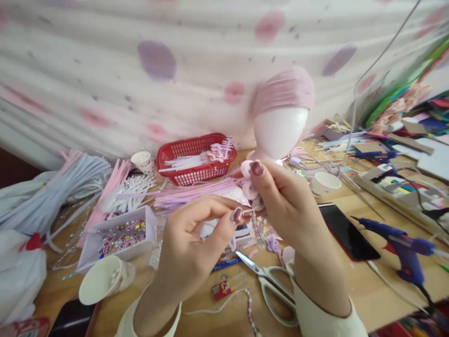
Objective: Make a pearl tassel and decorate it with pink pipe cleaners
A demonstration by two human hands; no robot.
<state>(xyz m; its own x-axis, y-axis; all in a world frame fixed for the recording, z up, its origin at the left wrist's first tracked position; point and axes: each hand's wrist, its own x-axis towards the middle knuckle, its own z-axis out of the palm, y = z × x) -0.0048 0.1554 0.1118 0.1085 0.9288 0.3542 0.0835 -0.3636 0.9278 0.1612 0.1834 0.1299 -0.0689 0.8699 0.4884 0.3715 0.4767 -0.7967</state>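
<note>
My right hand (293, 201) pinches a pale pink craft piece (249, 189) with rounded, petal-like parts between thumb and fingers. Just below and left of it, my left hand (199, 241) has thumb and forefinger pressed together near the piece's lower end. What those fingertips hold is too small to tell. A strand of clear beads (258, 229) hangs below the pink piece; where it is attached is hidden. White-handled scissors (277, 292) lie on the table under my hands, beside a small purple flower (272, 243).
Behind stand a red basket (196, 175) and a white head form (280, 131) with a pink cap. Left are a bead box (115, 252) and a paper cup (101, 283). Right lie a phone (347, 231), a blue glue gun (403, 248) and another cup (325, 183).
</note>
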